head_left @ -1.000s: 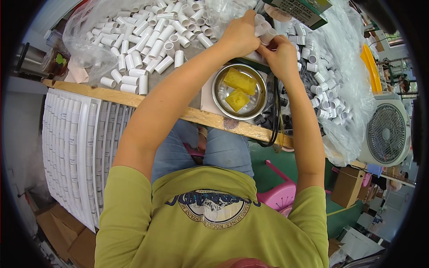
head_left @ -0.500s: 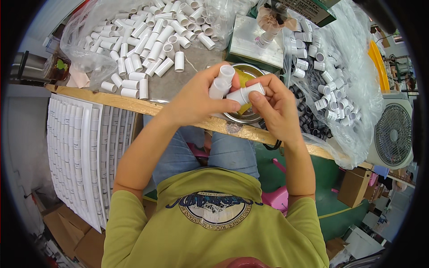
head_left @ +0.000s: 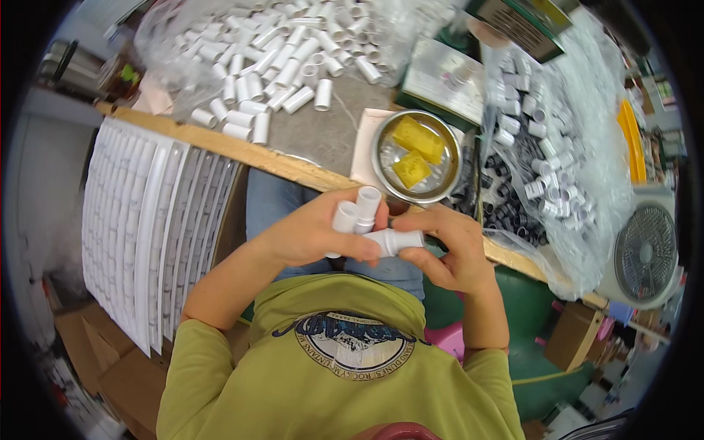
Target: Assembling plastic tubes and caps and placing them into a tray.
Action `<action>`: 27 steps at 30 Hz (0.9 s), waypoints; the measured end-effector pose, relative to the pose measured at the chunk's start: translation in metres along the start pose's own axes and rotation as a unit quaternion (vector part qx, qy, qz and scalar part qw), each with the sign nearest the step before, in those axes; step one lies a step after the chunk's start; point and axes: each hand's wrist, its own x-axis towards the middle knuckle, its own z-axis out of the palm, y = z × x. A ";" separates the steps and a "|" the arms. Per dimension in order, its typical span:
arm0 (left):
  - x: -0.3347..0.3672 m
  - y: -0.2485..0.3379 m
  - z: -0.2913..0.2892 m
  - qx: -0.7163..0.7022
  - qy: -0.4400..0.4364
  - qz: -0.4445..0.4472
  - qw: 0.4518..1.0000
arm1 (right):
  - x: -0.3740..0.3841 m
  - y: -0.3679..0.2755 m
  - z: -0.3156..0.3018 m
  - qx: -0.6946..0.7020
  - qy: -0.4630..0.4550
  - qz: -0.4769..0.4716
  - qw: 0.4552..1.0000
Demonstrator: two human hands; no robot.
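Note:
In front of my belly, below the table edge, my left hand [head_left: 304, 238] is closed around several white plastic tubes. Two of these, a stepped tube [head_left: 367, 207] and a tube next to it [head_left: 344, 218], stick up from the fingers with their open ends showing. A third, a sideways white tube with a raised ring [head_left: 396, 241], lies under my left thumb and points right. My right hand [head_left: 462, 249] curves around this tube's right end, its thumb below and forefinger above; how firmly it grips is hard to see.
A round metal bowl [head_left: 378, 165] with yellow sponges stands at the table's wooden edge [head_left: 286, 167]. White tubes [head_left: 293, 55] are heaped at the far left. Right of the bowl lie white fittings [head_left: 546, 158] and black fittings [head_left: 506, 213] on clear plastic. A metal-topped block [head_left: 440, 70] stands behind the bowl.
Both hands have come down from over the bowl toward my belly, still with the tubes, uncovering the bowl and sponges. My right fingers sit more loosely about the tube's end. The view has shifted.

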 end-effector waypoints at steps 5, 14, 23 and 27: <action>-0.011 -0.021 0.017 0.531 0.136 0.363 0.753 | -0.023 -0.007 0.022 0.114 0.025 0.350 0.929; -0.159 -0.007 -0.018 0.491 0.510 0.198 0.678 | -0.044 0.041 -0.050 -0.209 0.195 0.251 0.925; -0.401 -0.028 -0.052 0.460 0.817 -0.068 0.342 | -0.068 0.068 -0.061 -0.316 0.099 0.241 0.912; -0.426 -0.061 -0.082 0.488 0.812 -0.160 0.276 | -0.065 0.074 -0.057 -0.344 0.109 0.230 0.904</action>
